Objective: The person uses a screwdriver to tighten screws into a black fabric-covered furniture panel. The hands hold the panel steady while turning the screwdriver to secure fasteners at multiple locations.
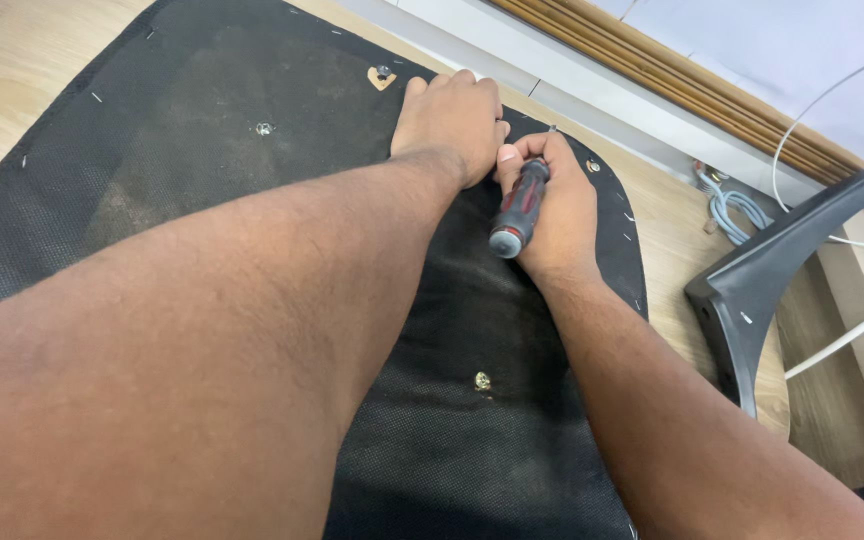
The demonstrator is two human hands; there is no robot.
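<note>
Closest to me, my left forearm runs long and straight up from the lower left, its wrist level, ending at my left hand (449, 112), which lies palm down with fingers together and curled, pressing flat on the black fabric panel (202, 160). Just beside it, touching at the thumb, my right hand (550, 205) has its fingers clamped around the screwdriver (518, 208), whose grey and red handle points back at me while the tip, mostly hidden, meets the panel near its far edge. My right forearm comes in from the lower right. A bolt (482, 381) sits lower on the panel, another bolt (265, 128) further left. Off right on the wooden floor (12, 70) rest a dark plastic chair part (782, 270) and white cables (727, 205).
</note>
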